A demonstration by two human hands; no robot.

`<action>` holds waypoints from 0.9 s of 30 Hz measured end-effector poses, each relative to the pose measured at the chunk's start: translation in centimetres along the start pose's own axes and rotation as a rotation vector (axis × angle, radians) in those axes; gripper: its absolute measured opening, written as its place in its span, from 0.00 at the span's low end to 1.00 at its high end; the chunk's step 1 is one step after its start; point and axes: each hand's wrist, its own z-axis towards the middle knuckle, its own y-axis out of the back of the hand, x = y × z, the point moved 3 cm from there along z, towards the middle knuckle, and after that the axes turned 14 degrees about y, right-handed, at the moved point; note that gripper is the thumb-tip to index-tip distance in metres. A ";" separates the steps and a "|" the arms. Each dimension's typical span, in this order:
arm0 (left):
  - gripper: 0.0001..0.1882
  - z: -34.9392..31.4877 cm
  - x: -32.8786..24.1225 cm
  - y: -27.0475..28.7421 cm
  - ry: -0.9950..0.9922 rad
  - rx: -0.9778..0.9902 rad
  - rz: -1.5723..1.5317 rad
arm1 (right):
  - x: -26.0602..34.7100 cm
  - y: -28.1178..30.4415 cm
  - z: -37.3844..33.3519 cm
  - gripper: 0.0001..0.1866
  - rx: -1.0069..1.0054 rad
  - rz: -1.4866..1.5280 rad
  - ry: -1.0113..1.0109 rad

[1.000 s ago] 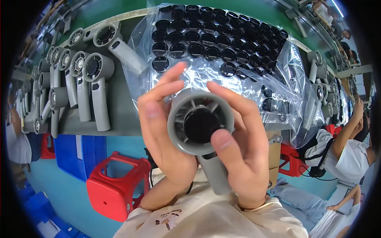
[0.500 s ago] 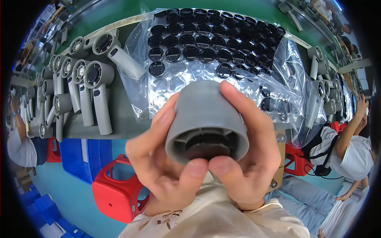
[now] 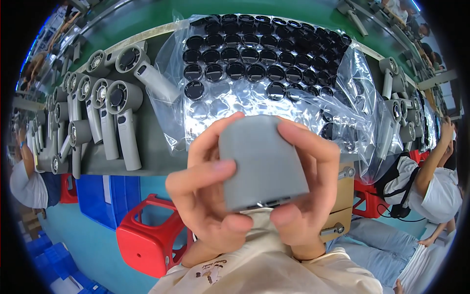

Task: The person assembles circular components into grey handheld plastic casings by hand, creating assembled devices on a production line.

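Both my hands hold a grey handheld fan (image 3: 262,164) by its round head, in front of my chest. My left hand (image 3: 208,188) grips its left side, with one finger laid across the outer wall. My right hand (image 3: 313,188) wraps the right side, fingertips near the top edge. The smooth side of the head faces up, so its front opening is hidden, and no handle can be made out. Just beyond lies a clear plastic tray (image 3: 230,98) with rows of round black caps (image 3: 235,69), several of its pockets bare.
Several grey handheld fans (image 3: 127,139) stand and lie on the table at left, more at right (image 3: 391,132). Crinkled plastic film (image 3: 364,105) covers the tray's right side. Below are a red stool (image 3: 147,240), a blue bin (image 3: 110,196) and cardboard boxes (image 3: 340,201). Co-workers sit on both sides.
The fan head has been tipped so its opening, with the black centre, has turned out of sight. My thumbs have come apart, and a left finger now lies across the outer wall.
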 end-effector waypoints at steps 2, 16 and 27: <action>0.33 0.2 -0.1 -0.5 -0.032 -0.033 0.057 | -0.5 -0.2 0.0 0.44 0.004 -0.036 0.201; 0.26 0.6 -0.4 -1.4 -0.266 -0.068 0.349 | -0.9 -1.2 0.3 0.37 0.087 -0.140 0.353; 0.31 1.6 -0.3 0.3 -0.085 -0.051 0.360 | -1.5 0.1 0.6 0.41 -0.009 -0.015 0.092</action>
